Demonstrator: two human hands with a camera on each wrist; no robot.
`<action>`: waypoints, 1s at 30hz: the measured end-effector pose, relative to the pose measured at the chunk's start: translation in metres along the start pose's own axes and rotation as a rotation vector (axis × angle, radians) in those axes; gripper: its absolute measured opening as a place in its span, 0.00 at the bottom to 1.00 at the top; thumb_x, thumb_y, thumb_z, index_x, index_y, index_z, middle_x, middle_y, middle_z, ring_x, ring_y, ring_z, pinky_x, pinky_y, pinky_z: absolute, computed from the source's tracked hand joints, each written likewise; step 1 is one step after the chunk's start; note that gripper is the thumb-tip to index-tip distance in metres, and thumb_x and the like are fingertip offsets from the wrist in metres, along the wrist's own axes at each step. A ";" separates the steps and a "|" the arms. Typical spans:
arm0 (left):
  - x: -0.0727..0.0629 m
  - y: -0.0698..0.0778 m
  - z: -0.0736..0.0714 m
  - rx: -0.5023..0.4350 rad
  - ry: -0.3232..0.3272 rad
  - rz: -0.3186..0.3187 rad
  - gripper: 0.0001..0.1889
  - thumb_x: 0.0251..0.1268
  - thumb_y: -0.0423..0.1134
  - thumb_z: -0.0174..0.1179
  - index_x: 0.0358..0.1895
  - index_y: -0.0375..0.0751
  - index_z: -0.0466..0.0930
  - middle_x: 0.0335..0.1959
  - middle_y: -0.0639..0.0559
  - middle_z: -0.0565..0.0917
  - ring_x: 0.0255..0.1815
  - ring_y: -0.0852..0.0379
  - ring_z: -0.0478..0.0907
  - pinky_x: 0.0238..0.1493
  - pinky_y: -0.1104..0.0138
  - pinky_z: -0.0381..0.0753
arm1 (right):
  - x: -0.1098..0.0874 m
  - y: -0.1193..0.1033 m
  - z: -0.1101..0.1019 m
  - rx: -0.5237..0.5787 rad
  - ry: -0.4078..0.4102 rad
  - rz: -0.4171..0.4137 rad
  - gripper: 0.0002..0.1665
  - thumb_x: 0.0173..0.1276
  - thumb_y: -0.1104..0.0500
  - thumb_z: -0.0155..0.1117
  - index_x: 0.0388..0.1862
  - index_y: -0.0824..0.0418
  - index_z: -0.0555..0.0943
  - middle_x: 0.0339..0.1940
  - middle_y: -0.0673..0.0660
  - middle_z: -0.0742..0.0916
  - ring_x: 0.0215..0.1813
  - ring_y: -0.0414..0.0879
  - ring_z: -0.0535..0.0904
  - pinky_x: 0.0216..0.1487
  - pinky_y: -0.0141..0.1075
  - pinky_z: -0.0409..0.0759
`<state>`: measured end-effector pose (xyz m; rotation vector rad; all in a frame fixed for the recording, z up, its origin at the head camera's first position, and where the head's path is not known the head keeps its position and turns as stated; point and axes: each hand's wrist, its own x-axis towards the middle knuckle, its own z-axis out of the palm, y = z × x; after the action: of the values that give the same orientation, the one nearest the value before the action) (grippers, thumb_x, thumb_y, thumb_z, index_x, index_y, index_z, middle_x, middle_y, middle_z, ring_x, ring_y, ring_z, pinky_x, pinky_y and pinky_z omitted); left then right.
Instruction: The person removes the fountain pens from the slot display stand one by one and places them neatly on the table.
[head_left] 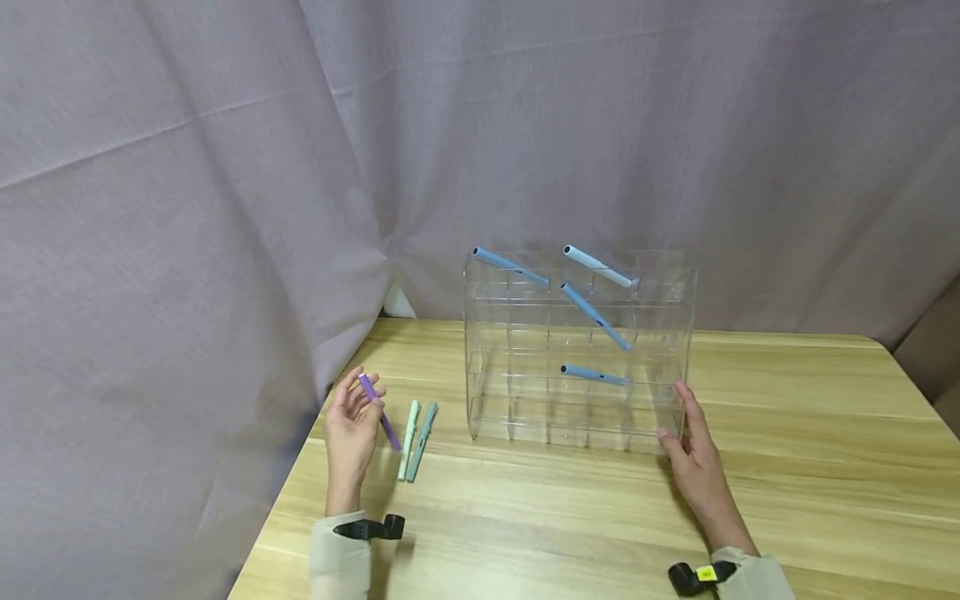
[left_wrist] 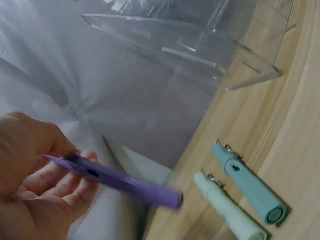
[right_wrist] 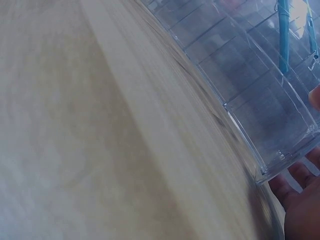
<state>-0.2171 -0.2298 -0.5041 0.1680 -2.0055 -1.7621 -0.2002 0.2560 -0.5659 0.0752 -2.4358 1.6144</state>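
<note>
My left hand [head_left: 352,425] holds a purple pen [left_wrist: 125,184] between thumb and fingers, above the left part of the table. Beside it on the wood lie a pale green pen [head_left: 408,440] and a teal pen [head_left: 423,442], side by side. A clear acrylic rack [head_left: 528,425] with rows of compartments stands in the middle. My right hand [head_left: 699,467] grips its right side near the bottom, thumb at the front. Blue pens slant in the rack: one at upper left [head_left: 510,267], a light one at upper right [head_left: 597,267], others below it [head_left: 596,317].
A wooden table [head_left: 555,525] spans the front. Grey cloth [head_left: 525,125] hangs behind it and down along its left edge. Dark wrist cameras [head_left: 371,527] are strapped over both light sleeves.
</note>
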 end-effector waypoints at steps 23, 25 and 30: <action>0.002 -0.064 0.003 0.368 0.106 -0.077 0.16 0.67 0.32 0.73 0.57 0.35 0.90 0.47 0.36 0.93 0.34 0.67 0.84 0.34 0.83 0.78 | 0.000 0.001 0.002 0.009 0.007 -0.022 0.47 0.85 0.61 0.54 0.92 0.41 0.45 0.91 0.66 0.55 0.83 0.75 0.57 0.71 0.83 0.63; 0.001 -0.068 0.006 0.353 0.127 -0.082 0.15 0.66 0.32 0.74 0.55 0.35 0.91 0.45 0.36 0.93 0.32 0.71 0.81 0.33 0.84 0.78 | 0.000 0.000 0.002 0.007 0.006 -0.019 0.47 0.85 0.60 0.54 0.92 0.41 0.44 0.91 0.66 0.55 0.83 0.75 0.58 0.72 0.82 0.63; 0.001 -0.072 0.013 0.362 0.131 -0.101 0.12 0.68 0.33 0.73 0.52 0.36 0.92 0.42 0.38 0.93 0.32 0.66 0.80 0.32 0.81 0.77 | 0.000 0.001 0.001 -0.012 0.003 -0.001 0.47 0.85 0.60 0.54 0.92 0.40 0.44 0.92 0.64 0.55 0.83 0.73 0.59 0.74 0.76 0.66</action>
<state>-0.2381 -0.2310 -0.5742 0.4942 -2.2329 -1.3880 -0.2010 0.2558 -0.5674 0.0719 -2.4419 1.5984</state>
